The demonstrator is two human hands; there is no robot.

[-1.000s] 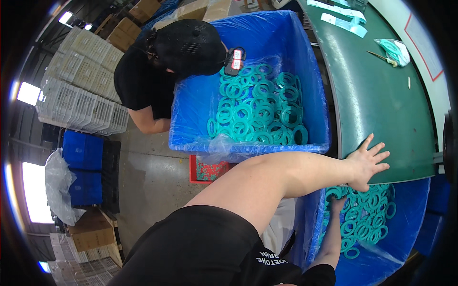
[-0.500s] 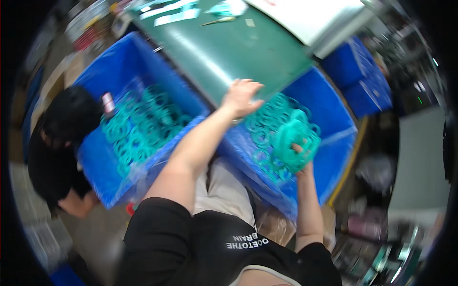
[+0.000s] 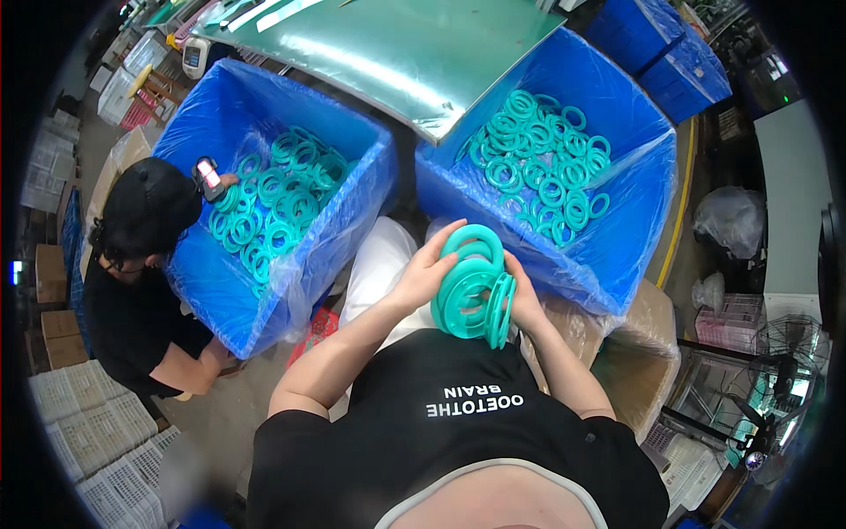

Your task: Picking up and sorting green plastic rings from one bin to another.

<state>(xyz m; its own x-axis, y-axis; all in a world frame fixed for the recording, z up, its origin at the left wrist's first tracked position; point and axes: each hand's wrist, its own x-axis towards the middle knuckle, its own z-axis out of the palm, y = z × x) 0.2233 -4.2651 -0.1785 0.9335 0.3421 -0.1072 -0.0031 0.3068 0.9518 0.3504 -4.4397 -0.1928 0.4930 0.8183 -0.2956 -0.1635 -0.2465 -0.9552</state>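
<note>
Teal rings (image 3: pixel 449 304) are held in a loose bunch in front of the black shirt's chest, some face-on, a few edge-on at 3 o'clock. The bunch is gripped at its 10 o'clock side by the left hand (image 3: pixel 429 275) and at 3 o'clock by the right hand (image 3: pixel 527 307); the right fingertips are partly hidden. Step in hand is judged to be handling a gathered bunch; next move calls for both grips being kept firm, as edge-on rings could slip. More rings are piled in the right bin (image 3: pixel 641 216) at 1 o'clock and the left bin (image 3: pixel 357 216) at 10. A co-worker (image 3: pixel 132 304) is seen at 9, the green table (image 3: pixel 379 57) farther off, toward 11.
</note>
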